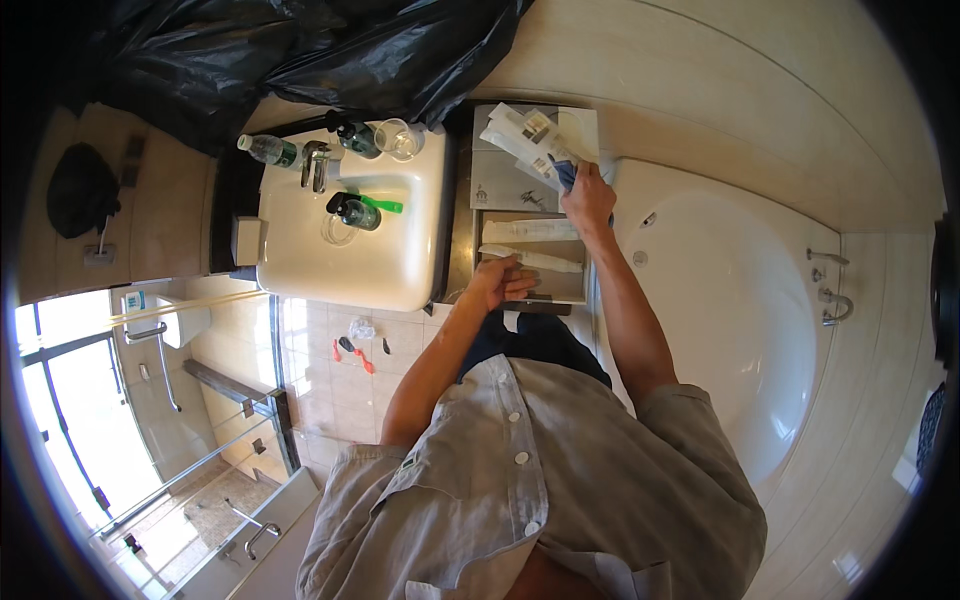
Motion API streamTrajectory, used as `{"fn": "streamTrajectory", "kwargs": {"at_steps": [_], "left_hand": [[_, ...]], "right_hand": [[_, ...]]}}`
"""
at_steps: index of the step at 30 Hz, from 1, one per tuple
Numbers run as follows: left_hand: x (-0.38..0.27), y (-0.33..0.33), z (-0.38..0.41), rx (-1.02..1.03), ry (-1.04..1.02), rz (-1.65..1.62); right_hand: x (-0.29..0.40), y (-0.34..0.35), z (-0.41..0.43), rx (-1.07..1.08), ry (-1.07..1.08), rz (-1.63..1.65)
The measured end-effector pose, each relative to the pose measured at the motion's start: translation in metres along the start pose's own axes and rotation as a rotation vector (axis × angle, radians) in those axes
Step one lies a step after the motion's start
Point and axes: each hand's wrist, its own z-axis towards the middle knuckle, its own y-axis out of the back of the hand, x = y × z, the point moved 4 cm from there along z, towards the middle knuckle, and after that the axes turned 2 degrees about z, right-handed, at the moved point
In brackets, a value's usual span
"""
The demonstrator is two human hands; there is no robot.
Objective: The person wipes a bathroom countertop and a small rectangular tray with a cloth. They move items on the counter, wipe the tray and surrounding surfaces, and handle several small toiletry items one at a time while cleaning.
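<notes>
My right hand (589, 196) is closed around a bunched dark blue cloth (564, 172). It is beside several white printed packets (529, 135) that lie on a grey surface. In front of that surface, an open shallow drawer or box (555, 289) holds a long, clear-wrapped packet (525, 230) and a narrower white-wrapped packet (551, 260). Over the near left part of this compartment is my left hand (504, 283), its fingers extended and nothing visibly held. Whether its fingertips touch the compartment floor is unclear.
Left is a white sink (337, 270) holding a pump bottle (361, 215) and a green-handled brush (382, 204). A plastic bottle (268, 150) and clear cup (400, 140) stand by the faucet (316, 166). A bathtub (720, 315) lies right; scraps (362, 360) litter the floor.
</notes>
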Motion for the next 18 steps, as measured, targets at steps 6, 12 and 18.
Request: {"fn": "streamTrajectory", "kwargs": {"at_steps": [6,12,18], "left_hand": [[-0.002,0.005,-0.009,-0.138,-0.186,-0.021],[-0.026,0.002,-0.014,-0.211,-0.349,-0.005],[-0.052,-0.027,-0.022,-0.028,-0.522,-0.077]], "right_hand": [[0.004,0.004,-0.001,0.043,-0.006,-0.015],[0.008,0.022,-0.018,0.041,0.018,0.103],[0.025,0.040,-0.047,0.090,-0.304,0.457]]}}
